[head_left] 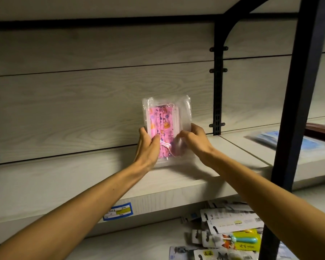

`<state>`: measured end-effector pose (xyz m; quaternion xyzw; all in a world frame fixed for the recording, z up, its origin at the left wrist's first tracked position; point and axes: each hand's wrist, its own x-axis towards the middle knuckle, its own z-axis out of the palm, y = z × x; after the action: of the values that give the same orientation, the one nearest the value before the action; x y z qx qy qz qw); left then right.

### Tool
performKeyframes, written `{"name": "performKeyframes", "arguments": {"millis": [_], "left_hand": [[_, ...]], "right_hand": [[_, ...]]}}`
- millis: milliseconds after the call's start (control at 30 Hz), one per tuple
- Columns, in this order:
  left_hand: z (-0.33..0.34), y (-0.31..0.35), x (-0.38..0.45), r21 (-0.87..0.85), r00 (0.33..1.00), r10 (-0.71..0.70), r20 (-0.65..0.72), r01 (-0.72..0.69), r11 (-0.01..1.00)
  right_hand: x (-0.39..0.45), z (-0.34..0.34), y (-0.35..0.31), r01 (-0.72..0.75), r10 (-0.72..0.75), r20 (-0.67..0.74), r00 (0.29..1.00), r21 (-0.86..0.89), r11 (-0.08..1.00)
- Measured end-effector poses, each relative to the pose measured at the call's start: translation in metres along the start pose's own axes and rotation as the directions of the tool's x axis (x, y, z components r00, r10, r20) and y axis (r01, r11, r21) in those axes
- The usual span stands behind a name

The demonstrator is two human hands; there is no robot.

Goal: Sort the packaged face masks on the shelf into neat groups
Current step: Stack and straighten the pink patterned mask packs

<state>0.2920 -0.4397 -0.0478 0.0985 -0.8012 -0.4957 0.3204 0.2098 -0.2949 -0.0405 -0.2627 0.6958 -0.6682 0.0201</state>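
Both grips on one clear pack of pink printed masks (164,128): left hand (148,147) pinching its left edge, right hand (194,141) curled on the lower right. Standing upright on the pale wood shelf (64,181), against the back panel. Blue mask packs (296,143) lying further right. Carded items (231,233) heaped on the shelf below.

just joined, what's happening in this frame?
A person is standing a clear pack of pink printed face masks upright on the pale wood shelf, against the back panel. The left hand grips its left edge and the right hand pinches its lower right side. Packs of blue masks lie flat on the next shelf section to the right. Carded packaged goods sit jumbled on the shelf below.
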Motion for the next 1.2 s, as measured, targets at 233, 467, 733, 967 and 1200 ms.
{"name": "performKeyframes", "arguments": {"millis": [233, 467, 733, 967, 1200], "left_hand": [[0.0, 0.022, 0.021, 0.022, 0.864, -0.401, 0.305, 0.414, 0.91], [0.012, 0.039, 0.005, -0.104, 0.705, -0.455, 0.544, 0.595, 0.797], [0.022, 0.042, -0.009, -0.047, 0.754, -0.349, 0.556, 0.448, 0.893], [0.013, 0.036, -0.03, 0.174, 0.761, -0.234, 0.605, 0.16, 0.972], [0.003, 0.018, -0.057, 0.281, 0.734, -0.209, 0.647, 0.026, 0.959]], "right_hand": [[0.012, -0.034, -0.031, -0.239, 0.335, 0.14, 0.932, -0.458, 0.856], [0.0, -0.059, -0.031, -0.364, 0.503, 0.08, 0.861, -0.595, 0.717], [-0.014, -0.082, -0.039, -0.43, 0.581, 0.127, 0.804, -0.551, 0.715], [-0.043, -0.09, -0.038, -0.309, 0.451, 0.149, 0.88, -0.543, 0.781], [-0.073, -0.098, -0.014, -0.282, 0.404, 0.059, 0.913, -0.624, 0.729]]}}
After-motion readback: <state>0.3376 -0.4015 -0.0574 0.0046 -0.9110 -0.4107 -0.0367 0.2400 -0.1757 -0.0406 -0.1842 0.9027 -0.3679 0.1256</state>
